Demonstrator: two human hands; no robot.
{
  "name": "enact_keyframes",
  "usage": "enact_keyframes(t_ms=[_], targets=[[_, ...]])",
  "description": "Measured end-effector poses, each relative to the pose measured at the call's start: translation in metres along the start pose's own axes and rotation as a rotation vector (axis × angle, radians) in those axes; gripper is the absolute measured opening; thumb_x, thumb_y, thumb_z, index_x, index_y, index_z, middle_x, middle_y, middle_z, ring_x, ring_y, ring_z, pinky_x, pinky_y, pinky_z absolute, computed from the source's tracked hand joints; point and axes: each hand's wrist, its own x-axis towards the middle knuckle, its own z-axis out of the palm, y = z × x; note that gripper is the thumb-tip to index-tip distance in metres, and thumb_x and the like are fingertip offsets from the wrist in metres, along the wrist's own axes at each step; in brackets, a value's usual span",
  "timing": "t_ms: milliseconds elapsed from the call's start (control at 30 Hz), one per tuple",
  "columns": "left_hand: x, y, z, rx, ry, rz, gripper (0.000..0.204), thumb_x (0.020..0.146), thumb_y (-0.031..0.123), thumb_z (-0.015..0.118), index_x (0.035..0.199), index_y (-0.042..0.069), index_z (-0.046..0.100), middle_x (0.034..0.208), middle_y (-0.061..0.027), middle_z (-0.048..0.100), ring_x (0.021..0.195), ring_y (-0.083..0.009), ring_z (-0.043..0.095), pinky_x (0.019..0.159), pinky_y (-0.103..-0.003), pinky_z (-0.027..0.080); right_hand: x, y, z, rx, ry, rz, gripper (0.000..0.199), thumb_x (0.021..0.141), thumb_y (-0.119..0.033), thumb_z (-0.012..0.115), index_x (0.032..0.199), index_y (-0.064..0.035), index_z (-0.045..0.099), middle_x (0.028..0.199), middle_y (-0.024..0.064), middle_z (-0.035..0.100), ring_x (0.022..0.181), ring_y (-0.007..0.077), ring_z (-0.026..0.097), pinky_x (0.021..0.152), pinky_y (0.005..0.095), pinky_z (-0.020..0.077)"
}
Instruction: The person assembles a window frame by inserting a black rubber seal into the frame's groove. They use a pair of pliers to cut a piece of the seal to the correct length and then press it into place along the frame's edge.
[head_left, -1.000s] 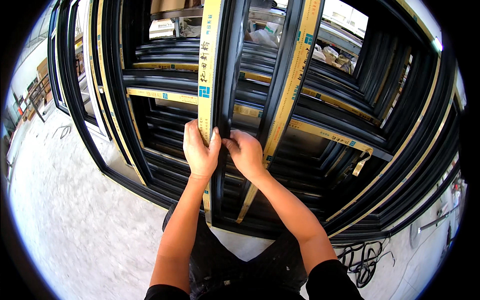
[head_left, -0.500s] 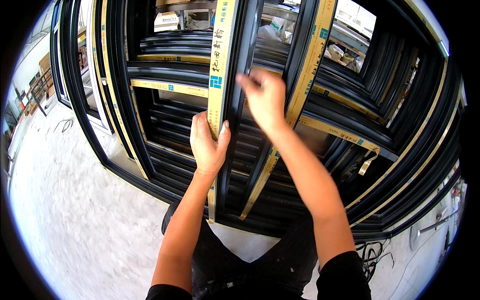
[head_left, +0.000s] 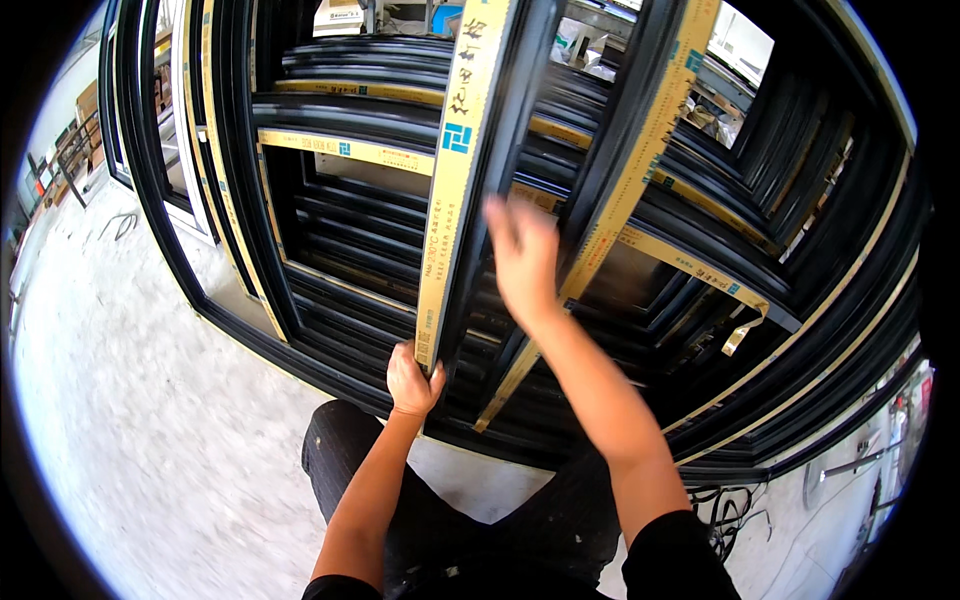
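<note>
My left hand is closed round the lower part of an upright black frame bar, its thumb on the right side. Printed yellow tape runs down the bar's front face. My right hand hovers at the right side of this bar, higher than the left. Its fingers look bent but are smeared by motion, so their grip and anything in them cannot be made out. Right of it, a second taped black bar slants across the frame.
Several black window frames stand stacked behind the bar. A curled loose tape end hangs from a crosspiece at right. Black cables lie on the pale floor at lower right. A white frame stands at left.
My left hand has slid down toward the bar's lower part. My right hand has moved lower and slightly right. The bar's upper part appears further right, with the view itself shifted somewhat.
</note>
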Motion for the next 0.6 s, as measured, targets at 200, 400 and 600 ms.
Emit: enact_keyframes(t_ms=[200,400,600], targets=[[-0.021,-0.011,0.009,-0.028,-0.01,0.007,0.056,0.07,0.015,0.072,0.116,-0.003,0.047,0.099,-0.0233,0.057,0.084,-0.0432,0.057,0.074,-0.048,0.049,-0.111,0.029,0.001,-0.188,-0.244,0.206,0.033,0.092,-0.021,0.066,0.071,0.0015,0.052,0.067,0.0182,0.05,0.066,0.0391,0.052,0.06,0.0462,0.0404],[-0.014,-0.003,0.005,-0.055,0.052,0.002,0.049,0.067,0.013,0.069,0.11,-0.002,0.05,0.096,-0.0215,0.058,0.081,-0.0422,0.057,0.07,-0.047,0.049,-0.109,0.026,-0.001,-0.2,-0.293,0.238,0.035,0.092,-0.021,0.067,0.07,0.0015,0.05,0.066,0.0164,0.049,0.063,0.0366,0.051,0.058,0.0436,0.0406],[-0.013,-0.002,0.009,-0.036,0.059,-0.035,0.049,0.064,0.014,0.071,0.107,0.0,0.052,0.096,-0.0194,0.06,0.081,-0.0393,0.06,0.072,-0.045,0.051,-0.084,0.018,-0.002,-0.1,-0.164,0.228,0.019,0.087,-0.011,0.072,0.079,0.002,0.061,0.065,0.014,0.054,0.057,0.0292,0.053,0.055,0.0375,0.0428]])
